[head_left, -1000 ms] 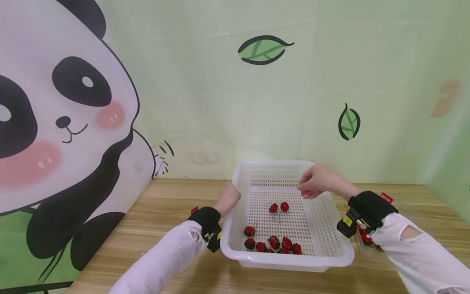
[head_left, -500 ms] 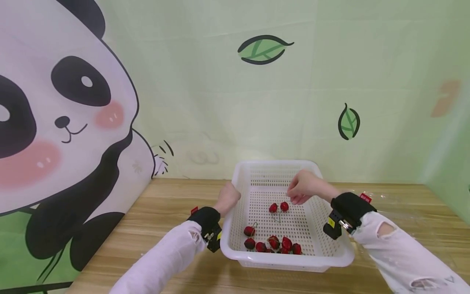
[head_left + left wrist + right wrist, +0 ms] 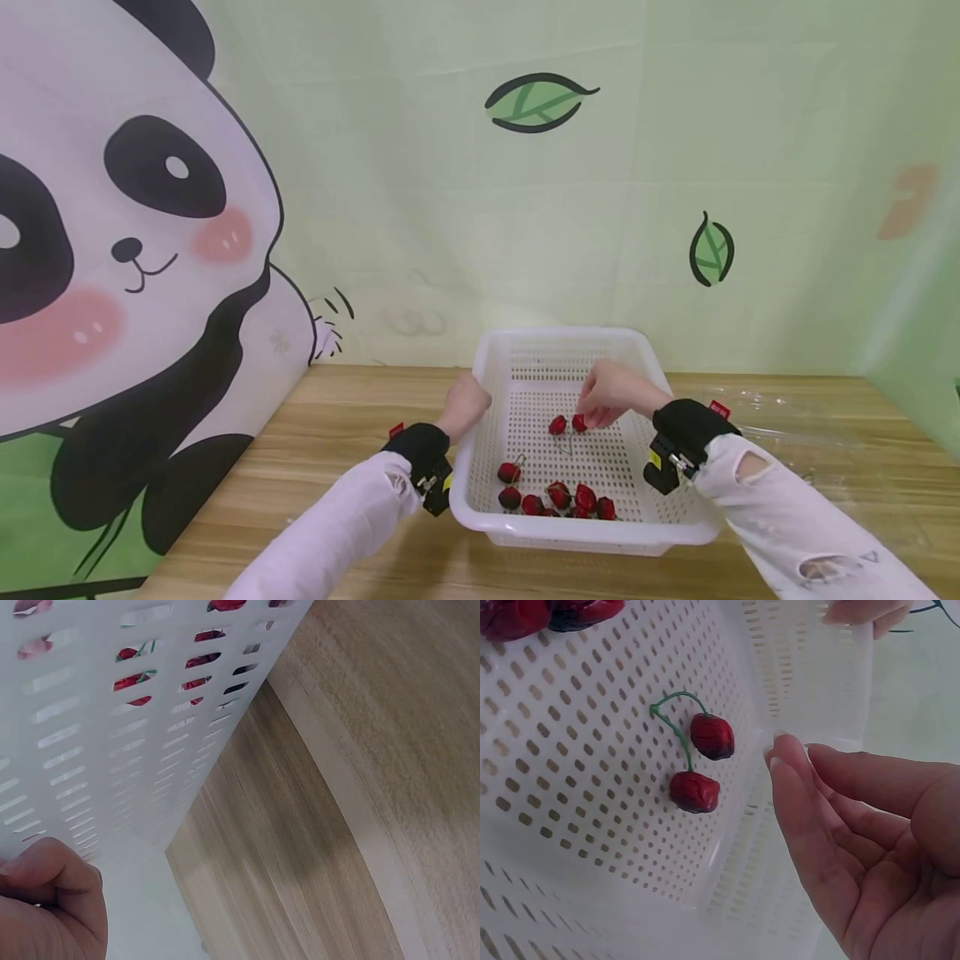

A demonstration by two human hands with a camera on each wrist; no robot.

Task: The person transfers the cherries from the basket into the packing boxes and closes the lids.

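My left hand (image 3: 465, 407) grips the left rim of a white perforated plastic basket (image 3: 592, 528); in the left wrist view its curled fingers (image 3: 71, 881) lie against the basket's wall. Over the basket's inside hovers my right hand (image 3: 617, 392), with nothing between thumb and fingertips. Just below its fingertips lies a pair of dark red cherries (image 3: 557, 425), joined by a green stem. The right wrist view shows that pair (image 3: 695, 792) apart from the hand. Several more cherries (image 3: 558, 494) are gathered along the basket's near side, one with its green stem showing.
The basket stands on a wood-grain table (image 3: 337, 450). Clear crumpled plastic (image 3: 810, 450) lies to its right, partly behind the right sleeve (image 3: 787, 508). A pale green backdrop (image 3: 420, 208) with a panda drawing hangs behind the table.
My right hand has moved left and down from the basket's right rim to just above the cherry pair. The left hand and the basket have stayed in place.
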